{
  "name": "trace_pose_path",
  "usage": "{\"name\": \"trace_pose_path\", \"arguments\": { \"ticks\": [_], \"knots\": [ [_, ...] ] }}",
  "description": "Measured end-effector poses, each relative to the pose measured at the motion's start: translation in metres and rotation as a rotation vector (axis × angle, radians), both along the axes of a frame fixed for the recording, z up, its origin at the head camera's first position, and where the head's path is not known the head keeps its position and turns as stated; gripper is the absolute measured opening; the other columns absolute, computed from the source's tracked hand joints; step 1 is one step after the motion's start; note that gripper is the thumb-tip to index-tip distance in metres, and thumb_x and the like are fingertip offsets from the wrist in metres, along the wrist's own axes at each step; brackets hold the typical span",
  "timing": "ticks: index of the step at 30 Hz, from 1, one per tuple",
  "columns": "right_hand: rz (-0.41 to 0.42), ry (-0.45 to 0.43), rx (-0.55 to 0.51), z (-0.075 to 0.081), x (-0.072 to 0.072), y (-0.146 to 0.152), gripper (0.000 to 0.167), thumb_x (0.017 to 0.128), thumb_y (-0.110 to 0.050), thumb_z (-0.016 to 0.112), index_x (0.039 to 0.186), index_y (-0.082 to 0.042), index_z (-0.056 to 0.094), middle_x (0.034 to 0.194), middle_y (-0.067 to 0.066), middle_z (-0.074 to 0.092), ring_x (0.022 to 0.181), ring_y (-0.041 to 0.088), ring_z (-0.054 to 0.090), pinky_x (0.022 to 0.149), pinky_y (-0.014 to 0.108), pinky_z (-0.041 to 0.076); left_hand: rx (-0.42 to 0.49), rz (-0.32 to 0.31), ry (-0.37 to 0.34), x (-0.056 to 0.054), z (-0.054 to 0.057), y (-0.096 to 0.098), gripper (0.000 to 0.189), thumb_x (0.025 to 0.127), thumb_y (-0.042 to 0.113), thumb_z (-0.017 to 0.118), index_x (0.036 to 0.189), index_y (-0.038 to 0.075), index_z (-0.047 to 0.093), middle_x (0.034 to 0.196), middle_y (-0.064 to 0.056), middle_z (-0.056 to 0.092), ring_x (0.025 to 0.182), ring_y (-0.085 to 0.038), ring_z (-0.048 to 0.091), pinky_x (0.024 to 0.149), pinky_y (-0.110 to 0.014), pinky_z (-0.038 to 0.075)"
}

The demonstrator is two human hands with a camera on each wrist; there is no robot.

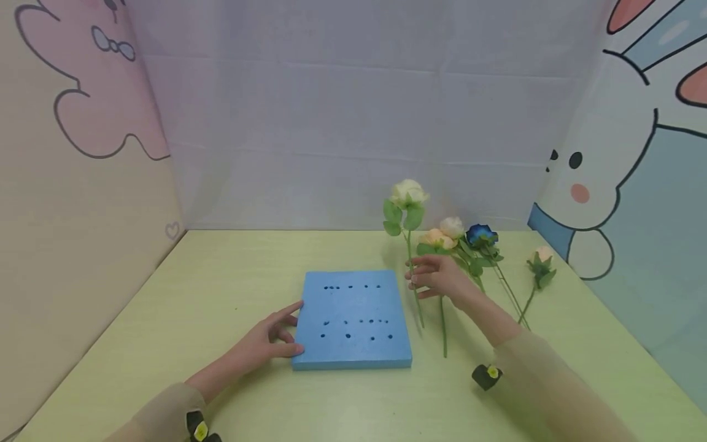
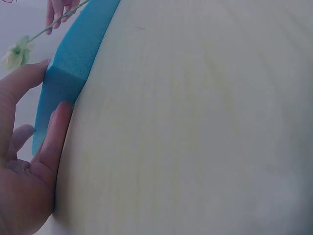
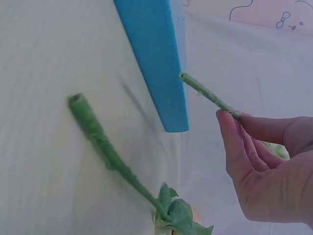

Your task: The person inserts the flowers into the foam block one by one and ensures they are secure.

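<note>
On the pale table [image 1: 243, 255], the blue block [image 1: 353, 307] is set at lower centre of the frame, and to its right the white rose [image 1: 413, 218] is held nearly upright, bloom [image 1: 409, 191] on top, its stem [image 3: 211, 97] slanted slightly down to the right. The stem is pinched by the right hand [image 1: 442, 279], and the block's left side is touched by the spread-fingered left hand [image 1: 262, 336], farther from the rose; the stem tip [image 3: 184, 77] is pointed downward, right of the block's small holes [image 1: 348, 336].
</note>
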State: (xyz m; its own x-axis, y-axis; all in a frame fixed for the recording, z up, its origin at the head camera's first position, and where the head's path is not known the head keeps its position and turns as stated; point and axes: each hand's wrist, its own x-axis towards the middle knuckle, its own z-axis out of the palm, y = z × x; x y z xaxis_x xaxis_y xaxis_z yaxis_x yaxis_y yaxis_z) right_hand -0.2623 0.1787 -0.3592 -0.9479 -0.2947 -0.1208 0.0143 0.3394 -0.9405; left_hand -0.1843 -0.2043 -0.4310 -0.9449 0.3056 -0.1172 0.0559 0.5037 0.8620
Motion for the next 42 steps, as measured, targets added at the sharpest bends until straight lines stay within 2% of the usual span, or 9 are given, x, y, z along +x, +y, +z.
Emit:
{"name": "trace_pose_path", "arguments": {
  "ticks": [6, 9, 13, 19, 23, 25, 29, 32, 42],
  "knots": [
    [-0.032, 0.041, -0.079, 0.01, -0.007, -0.013, 0.046, 0.097, -0.003, 0.058, 0.142, 0.0, 0.048, 0.131, 0.028, 0.061, 0.092, 0.014, 0.071, 0.084, 0.04, 0.059, 0.001, -0.005, 0.002, 0.001, 0.002, 0.0, 0.086, 0.084, 0.032, 0.078, 0.155, 0.024, 0.031, 0.137, -0.013, 0.053, 0.101, -0.016, 0.06, 0.084, -0.03, 0.046],
    [-0.038, 0.069, -0.119, 0.012, -0.009, -0.019, 0.045, 0.097, -0.004, 0.058, 0.141, -0.002, 0.049, 0.131, 0.027, 0.06, 0.094, 0.015, 0.071, 0.086, 0.042, 0.058, 0.007, -0.006, 0.001, 0.001, 0.003, 0.001, 0.085, 0.084, 0.032, 0.078, 0.155, 0.024, 0.031, 0.138, -0.012, 0.053, 0.101, -0.016, 0.06, 0.086, -0.031, 0.046],
    [-0.056, 0.124, -0.156, 0.011, -0.014, -0.028, 0.044, 0.096, -0.004, 0.06, 0.139, -0.002, 0.051, 0.127, 0.026, 0.063, 0.089, 0.013, 0.072, 0.084, 0.045, 0.058, 0.006, -0.003, 0.0, 0.001, 0.004, 0.002, 0.085, 0.085, 0.032, 0.078, 0.155, 0.024, 0.031, 0.137, -0.012, 0.053, 0.101, -0.016, 0.06, 0.086, -0.033, 0.046],
    [-0.043, 0.232, -0.197, 0.014, -0.016, -0.045, 0.04, 0.096, -0.004, 0.061, 0.135, -0.002, 0.055, 0.122, 0.029, 0.065, 0.087, 0.014, 0.073, 0.08, 0.044, 0.059, 0.005, -0.007, 0.007, 0.001, 0.002, 0.0, 0.086, 0.084, 0.032, 0.078, 0.155, 0.023, 0.031, 0.137, -0.013, 0.053, 0.101, -0.017, 0.06, 0.085, -0.031, 0.046],
    [-0.034, 0.291, -0.236, 0.016, -0.02, -0.055, 0.036, 0.095, -0.004, 0.062, 0.131, -0.005, 0.058, 0.119, 0.03, 0.065, 0.091, 0.02, 0.073, 0.08, 0.047, 0.059, 0.017, -0.033, 0.022, -0.001, -0.001, -0.003, 0.086, 0.085, 0.031, 0.078, 0.156, 0.021, 0.03, 0.138, -0.016, 0.052, 0.1, -0.019, 0.059, 0.084, -0.028, 0.047],
    [-0.027, 0.323, -0.261, 0.016, -0.023, -0.059, 0.034, 0.094, -0.003, 0.062, 0.129, -0.005, 0.059, 0.116, 0.029, 0.065, 0.093, 0.027, 0.073, 0.082, 0.051, 0.057, 0.021, -0.032, 0.021, -0.001, -0.002, -0.003, 0.086, 0.085, 0.03, 0.078, 0.156, 0.021, 0.03, 0.138, -0.016, 0.052, 0.1, -0.019, 0.059, 0.084, -0.029, 0.046],
    [0.0, 0.416, -0.285, 0.013, -0.029, -0.066, 0.032, 0.094, -0.003, 0.063, 0.126, -0.003, 0.06, 0.11, 0.03, 0.066, 0.088, 0.022, 0.074, 0.078, 0.049, 0.059, 0.019, -0.013, 0.01, 0.0, -0.001, -0.003, 0.086, 0.084, 0.031, 0.079, 0.156, 0.023, 0.031, 0.138, -0.014, 0.053, 0.1, -0.017, 0.059, 0.086, -0.032, 0.045],
    [0.026, 0.478, -0.286, 0.011, -0.033, -0.071, 0.03, 0.094, -0.005, 0.064, 0.124, -0.003, 0.062, 0.108, 0.03, 0.067, 0.084, 0.015, 0.073, 0.074, 0.042, 0.06, 0.015, -0.009, 0.014, -0.001, -0.002, -0.003, 0.086, 0.084, 0.031, 0.079, 0.155, 0.023, 0.031, 0.137, -0.013, 0.053, 0.1, -0.017, 0.06, 0.086, -0.033, 0.045],
    [0.082, 0.547, -0.231, 0.007, -0.038, -0.088, 0.022, 0.095, -0.008, 0.065, 0.116, -0.001, 0.062, 0.105, 0.026, 0.071, 0.089, 0.029, 0.075, 0.075, 0.037, 0.06, 0.012, -0.014, 0.024, 0.0, -0.002, -0.003, 0.086, 0.084, 0.031, 0.079, 0.155, 0.022, 0.032, 0.137, -0.013, 0.054, 0.1, -0.017, 0.059, 0.088, -0.034, 0.044]
  ]
}}
